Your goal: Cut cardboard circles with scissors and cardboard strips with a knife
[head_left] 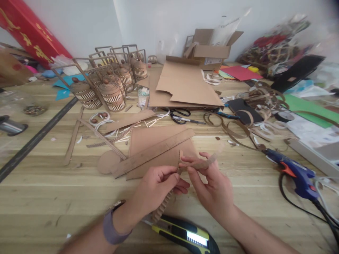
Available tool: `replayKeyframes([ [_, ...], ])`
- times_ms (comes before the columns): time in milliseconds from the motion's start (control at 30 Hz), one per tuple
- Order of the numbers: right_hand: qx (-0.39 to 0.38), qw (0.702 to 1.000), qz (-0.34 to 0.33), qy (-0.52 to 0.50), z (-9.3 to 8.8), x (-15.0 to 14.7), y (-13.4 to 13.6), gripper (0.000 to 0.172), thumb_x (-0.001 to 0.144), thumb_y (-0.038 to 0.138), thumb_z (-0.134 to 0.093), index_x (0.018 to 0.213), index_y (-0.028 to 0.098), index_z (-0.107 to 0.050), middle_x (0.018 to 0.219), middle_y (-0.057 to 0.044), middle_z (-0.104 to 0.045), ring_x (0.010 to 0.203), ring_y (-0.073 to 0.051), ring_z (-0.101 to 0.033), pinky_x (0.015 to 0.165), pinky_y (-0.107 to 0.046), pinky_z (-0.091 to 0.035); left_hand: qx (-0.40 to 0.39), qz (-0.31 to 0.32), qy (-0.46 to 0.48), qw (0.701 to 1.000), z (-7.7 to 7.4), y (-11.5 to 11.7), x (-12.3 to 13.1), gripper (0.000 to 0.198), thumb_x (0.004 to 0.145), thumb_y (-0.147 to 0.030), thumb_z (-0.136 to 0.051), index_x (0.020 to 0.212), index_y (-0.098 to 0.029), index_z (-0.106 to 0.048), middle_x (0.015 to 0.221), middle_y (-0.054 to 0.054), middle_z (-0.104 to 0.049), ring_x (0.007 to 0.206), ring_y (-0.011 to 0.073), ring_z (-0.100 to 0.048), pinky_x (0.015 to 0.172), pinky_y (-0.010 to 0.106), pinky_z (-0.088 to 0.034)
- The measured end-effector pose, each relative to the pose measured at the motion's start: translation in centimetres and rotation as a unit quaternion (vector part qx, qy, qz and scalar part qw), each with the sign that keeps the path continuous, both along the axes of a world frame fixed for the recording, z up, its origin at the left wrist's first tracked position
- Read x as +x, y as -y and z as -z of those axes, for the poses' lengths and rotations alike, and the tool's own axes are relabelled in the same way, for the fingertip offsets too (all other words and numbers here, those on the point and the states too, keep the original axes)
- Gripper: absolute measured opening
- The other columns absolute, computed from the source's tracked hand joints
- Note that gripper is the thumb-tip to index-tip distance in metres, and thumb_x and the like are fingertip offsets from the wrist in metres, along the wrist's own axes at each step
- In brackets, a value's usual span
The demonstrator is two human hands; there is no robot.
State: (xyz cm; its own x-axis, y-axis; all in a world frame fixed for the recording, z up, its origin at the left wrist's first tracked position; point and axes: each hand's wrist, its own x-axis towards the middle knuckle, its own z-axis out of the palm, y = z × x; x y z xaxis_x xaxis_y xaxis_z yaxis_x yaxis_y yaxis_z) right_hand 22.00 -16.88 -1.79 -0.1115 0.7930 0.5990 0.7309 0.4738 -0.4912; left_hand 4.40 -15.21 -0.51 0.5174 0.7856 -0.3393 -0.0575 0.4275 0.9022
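Note:
My left hand (162,181), with a watch on its wrist, pinches a narrow corrugated cardboard strip (163,204) whose ridged end hangs down toward me. Between the fingers of my right hand (212,181) is a thin brown paper strip (203,163), its free end pointing right. The two strips meet at my left fingertips, where I cannot tell if they are joined. Below my hands lies a yellow and black utility knife (185,234). Just beyond them are a long flat cardboard strip (153,152), a cardboard sheet (143,135) and a cardboard disc (107,162).
Several lantern-like cardboard models (112,97) with handles stand at the back left. Stacked cardboard sheets (185,83), black scissors (180,114) and an open box (209,51) are farther back. A blue glue gun (293,173) and its cord lie right, near tangled brown strips (241,132).

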Motion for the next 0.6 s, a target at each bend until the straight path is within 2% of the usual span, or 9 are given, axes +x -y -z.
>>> replayKeyframes([
  [133, -0.006, 1.0, 0.017, -0.016, 0.17, 0.1, 0.07, 0.012, 0.099, 0.021, -0.052, 0.102, 0.028, -0.062, 0.093, -0.002, -0.083, 0.1, -0.027, -0.076, 0.088, -0.044, -0.058, -0.01, -0.001, 0.006, 1.0, 0.27, 0.01, -0.07, 0.04, 0.088, -0.042, -0.069, 0.117, -0.015, -0.076, 0.086, 0.01, -0.081, 0.077, 0.0195, -0.075, 0.075, 0.031, -0.058],
  [233, 0.006, 1.0, -0.021, 0.003, 0.1, 0.04, 0.1, 0.015, 0.1, 0.017, -0.052, 0.104, 0.027, -0.062, 0.097, -0.003, -0.083, 0.096, -0.025, -0.077, 0.094, -0.046, -0.054, -0.005, -0.02, 0.03, 0.999, 0.48, -0.14, -0.01, 0.041, 0.086, -0.043, -0.073, 0.117, -0.015, -0.076, 0.094, 0.01, -0.081, 0.084, 0.0189, -0.074, 0.079, 0.029, -0.057],
  [367, 0.038, 0.997, -0.068, 0.01, 0.3, -0.3, -0.09, 0.012, 0.099, 0.017, -0.057, 0.105, 0.026, -0.06, 0.096, -0.003, -0.082, 0.096, -0.024, -0.077, 0.095, -0.046, -0.05, 0.0, -0.04, 0.032, 0.999, 0.83, -0.34, 0.04, 0.041, 0.085, -0.047, -0.074, 0.112, -0.016, -0.077, 0.102, 0.009, -0.08, 0.086, 0.0182, -0.073, 0.079, 0.028, -0.057],
  [467, 0.043, 0.997, -0.06, 0.02, 0.69, -0.46, -0.26, 0.011, 0.098, 0.018, -0.06, 0.106, 0.026, -0.06, 0.099, -0.004, -0.081, 0.097, -0.025, -0.077, 0.095, -0.046, -0.048, -0.007, -0.059, 0.023, 0.998, 0.95, -0.3, 0.07, 0.037, 0.086, -0.044, -0.074, 0.112, -0.018, -0.078, 0.104, 0.007, -0.08, 0.085, 0.0179, -0.073, 0.08, 0.029, -0.057],
  [600, 0.027, 0.999, -0.047, 0.004, 0.64, -0.29, -0.07, 0.015, 0.098, 0.013, -0.056, 0.104, 0.027, -0.058, 0.095, -0.003, -0.082, 0.093, -0.024, -0.077, 0.1, -0.046, -0.043, 0.002, -0.041, 0.022, 0.999, 0.68, -0.13, 0.11, 0.031, 0.092, -0.038, -0.067, 0.113, -0.018, -0.078, 0.097, 0.004, -0.081, 0.088, 0.0191, -0.073, 0.082, 0.028, -0.057],
])
